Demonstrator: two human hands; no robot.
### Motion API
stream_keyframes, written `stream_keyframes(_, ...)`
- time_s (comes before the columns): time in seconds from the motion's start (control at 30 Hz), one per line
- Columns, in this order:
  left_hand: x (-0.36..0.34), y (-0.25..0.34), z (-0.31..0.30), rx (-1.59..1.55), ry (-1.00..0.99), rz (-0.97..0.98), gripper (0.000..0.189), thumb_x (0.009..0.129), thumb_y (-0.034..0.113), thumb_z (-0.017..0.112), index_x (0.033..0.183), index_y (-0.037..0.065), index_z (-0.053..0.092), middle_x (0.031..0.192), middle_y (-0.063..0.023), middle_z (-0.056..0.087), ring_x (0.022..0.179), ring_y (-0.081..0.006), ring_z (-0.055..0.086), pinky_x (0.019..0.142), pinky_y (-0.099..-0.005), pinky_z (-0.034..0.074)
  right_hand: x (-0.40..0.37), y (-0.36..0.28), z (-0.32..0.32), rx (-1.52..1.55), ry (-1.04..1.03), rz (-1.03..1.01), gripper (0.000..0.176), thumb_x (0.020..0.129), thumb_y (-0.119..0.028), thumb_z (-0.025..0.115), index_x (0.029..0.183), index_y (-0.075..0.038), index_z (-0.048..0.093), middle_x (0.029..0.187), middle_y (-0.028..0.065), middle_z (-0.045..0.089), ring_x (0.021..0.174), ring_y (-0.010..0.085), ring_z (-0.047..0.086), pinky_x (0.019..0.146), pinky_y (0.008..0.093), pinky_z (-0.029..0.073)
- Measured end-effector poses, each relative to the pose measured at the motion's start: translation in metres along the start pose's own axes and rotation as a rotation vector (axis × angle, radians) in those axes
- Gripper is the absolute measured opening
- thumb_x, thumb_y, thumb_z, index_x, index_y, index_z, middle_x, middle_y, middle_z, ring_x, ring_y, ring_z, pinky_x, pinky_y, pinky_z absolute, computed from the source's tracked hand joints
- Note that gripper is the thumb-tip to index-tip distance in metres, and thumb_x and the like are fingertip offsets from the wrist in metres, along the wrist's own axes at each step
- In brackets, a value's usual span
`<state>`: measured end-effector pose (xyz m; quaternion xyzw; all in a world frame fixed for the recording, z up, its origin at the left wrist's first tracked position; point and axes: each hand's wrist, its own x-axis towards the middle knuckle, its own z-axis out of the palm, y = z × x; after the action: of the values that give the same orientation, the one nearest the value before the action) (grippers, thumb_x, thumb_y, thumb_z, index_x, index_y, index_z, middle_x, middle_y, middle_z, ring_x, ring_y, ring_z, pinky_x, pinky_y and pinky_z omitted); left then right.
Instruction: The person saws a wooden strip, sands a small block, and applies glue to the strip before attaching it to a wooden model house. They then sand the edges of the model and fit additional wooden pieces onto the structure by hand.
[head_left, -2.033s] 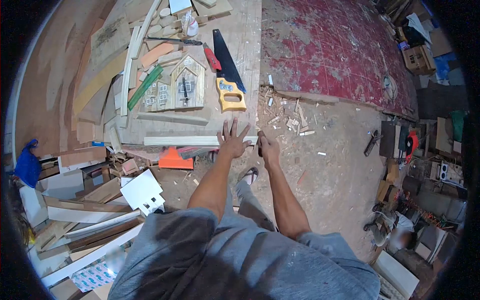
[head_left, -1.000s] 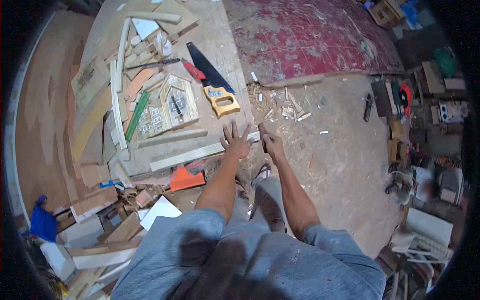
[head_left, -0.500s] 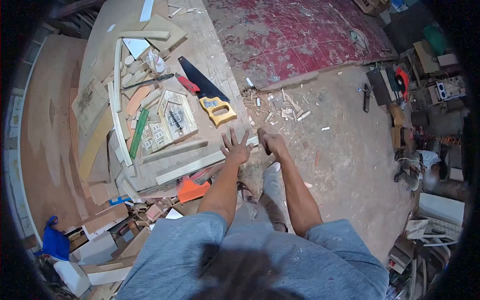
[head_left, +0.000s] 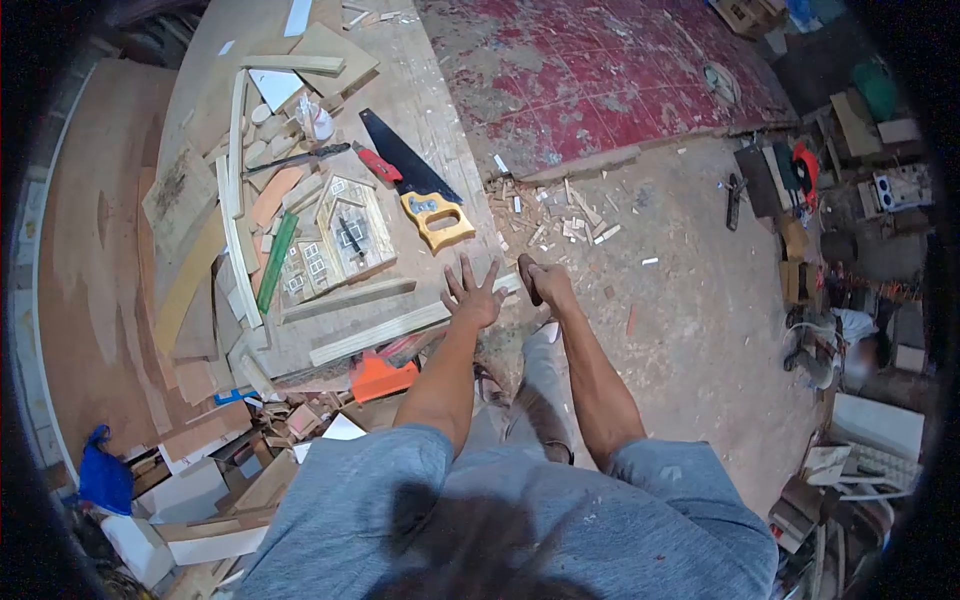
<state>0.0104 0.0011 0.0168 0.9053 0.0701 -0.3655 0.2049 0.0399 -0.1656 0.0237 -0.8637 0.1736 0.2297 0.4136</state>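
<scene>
Our left hand (head_left: pixel 472 296) lies spread flat, fingers wide, on the long wood strip (head_left: pixel 380 330) at the desk (head_left: pixel 440 100) edge, five o'clock of the saw (head_left: pixel 410 165). Our right hand (head_left: pixel 553 288) is closed round a dark tool (head_left: pixel 527 272). The strip looks light, stiff and splintery, so we'd grip it mid-length.

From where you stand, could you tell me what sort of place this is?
Probably a small woodworking shop: a hand saw lies on the workbench beside wooden model houses, offcuts litter the dirt floor, and the right hand grips a dark object.
</scene>
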Motion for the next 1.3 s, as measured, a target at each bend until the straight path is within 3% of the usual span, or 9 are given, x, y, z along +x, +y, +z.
stream_keyframes(0.17, -0.006, -0.005, 0.011, 0.004, -0.002, 0.011, 0.068, 0.099, 0.054, 0.046, 0.156, 0.049, 0.01, 0.164, -0.0123, -0.024, 0.145, -0.0493, -0.026, 0.109, -0.0758, 0.001, 0.005, 0.021, 0.031, -0.04, 0.12, 0.008, 0.046, 0.088, -0.038, 0.061, 0.072, 0.004, 0.07, 0.065, 0.0169, 0.066, 0.062, 0.0239, 0.065, 0.061, 0.0391, 0.049)
stream_keyframes(0.23, 0.0, 0.0, 0.001, 0.002, -0.001, -0.002, 0.068, 0.099, 0.053, 0.047, 0.156, 0.048, 0.01, 0.164, -0.0121, -0.022, 0.145, -0.0503, -0.024, 0.109, -0.076, 0.002, 0.011, 0.018, 0.019, 0.062, -0.058, 0.076, 0.065, 0.093, -0.055, 0.05, 0.089, 0.006, 0.072, 0.088, 0.0344, 0.067, 0.091, 0.0485, 0.067, 0.083, 0.0479, 0.051)
stream_keyframes(0.3, 0.003, 0.001, -0.007, -0.017, 0.01, -0.003, 0.068, 0.099, 0.054, 0.047, 0.156, 0.047, 0.011, 0.165, -0.0122, -0.021, 0.146, -0.0497, -0.023, 0.109, -0.0759, 0.003, 0.009, 0.015, 0.018, 0.138, -0.001, -0.021, 0.067, 0.092, -0.057, 0.051, 0.087, 0.007, 0.071, 0.085, 0.0342, 0.066, 0.089, 0.0482, 0.067, 0.081, 0.0476, 0.05)
stream_keyframes(0.57, -0.007, -0.001, 0.0, 0.001, -0.019, -0.031, 0.068, 0.099, 0.053, 0.047, 0.155, 0.05, 0.01, 0.164, -0.0091, -0.025, 0.146, -0.0476, -0.024, 0.111, -0.0745, 0.004, -0.009, 0.03, 0.029, 0.09, 0.027, 0.123, 0.059, 0.088, -0.052, 0.061, 0.089, 0.006, 0.073, 0.092, 0.0315, 0.07, 0.09, 0.0453, 0.069, 0.083, 0.0469, 0.051)
stream_keyframes(0.63, -0.005, -0.002, 0.004, -0.012, 0.052, 0.013, 0.068, 0.099, 0.052, 0.048, 0.155, 0.051, 0.009, 0.163, -0.0095, -0.026, 0.146, -0.0474, -0.025, 0.111, -0.0743, 0.003, 0.004, 0.029, 0.033, 0.099, 0.08, 0.176, 0.039, 0.088, -0.029, 0.062, 0.079, 0.007, 0.07, 0.065, 0.0133, 0.064, 0.065, 0.0191, 0.06, 0.063, 0.037, 0.048)
stream_keyframes(0.77, -0.018, 0.012, -0.021, -0.014, -0.052, -0.05, 0.066, 0.102, 0.047, 0.045, 0.156, 0.048, 0.009, 0.164, -0.0076, -0.024, 0.148, -0.0432, -0.023, 0.115, -0.0691, 0.002, -0.013, 0.034, 0.026, 0.087, 0.137, 0.034, 0.049, 0.088, -0.038, 0.062, 0.079, 0.009, 0.069, 0.063, 0.0126, 0.062, 0.062, 0.0188, 0.057, 0.061, 0.0404, 0.046)
stream_keyframes(0.9, -0.017, 0.005, -0.012, -0.022, -0.022, -0.008, 0.066, 0.102, 0.048, 0.045, 0.156, 0.049, 0.008, 0.164, -0.0078, -0.024, 0.148, -0.0433, -0.023, 0.115, -0.0686, 0.001, 0.012, 0.044, 0.026, 0.057, 0.012, -0.043, 0.046, 0.088, -0.035, 0.064, 0.08, 0.01, 0.069, 0.063, 0.014, 0.06, 0.065, 0.0185, 0.057, 0.061, 0.0399, 0.046)
stream_keyframes(1.2, -0.006, 0.005, -0.015, -0.042, 0.017, 0.001, 0.068, 0.099, 0.052, 0.048, 0.156, 0.049, 0.011, 0.165, -0.0097, -0.022, 0.146, -0.0462, -0.026, 0.111, -0.0738, 0.001, -0.009, 0.031, 0.011, 0.399, -0.049, 0.099, 0.037, 0.086, -0.024, 0.065, 0.082, 0.012, 0.068, 0.07, 0.0085, 0.062, 0.064, 0.0176, 0.054, 0.056, 0.0372, 0.04)
stream_keyframes(1.3, -0.023, 0.006, -0.009, -0.029, -0.043, -0.033, 0.065, 0.102, 0.048, 0.045, 0.156, 0.048, 0.008, 0.164, -0.0077, -0.023, 0.148, -0.0444, -0.023, 0.114, -0.0693, 0.002, -0.006, 0.017, 0.017, 0.297, -0.007, 0.156, 0.033, 0.086, -0.022, 0.065, 0.08, 0.011, 0.069, 0.071, 0.0082, 0.063, 0.063, 0.0167, 0.053, 0.056, 0.0358, 0.041)
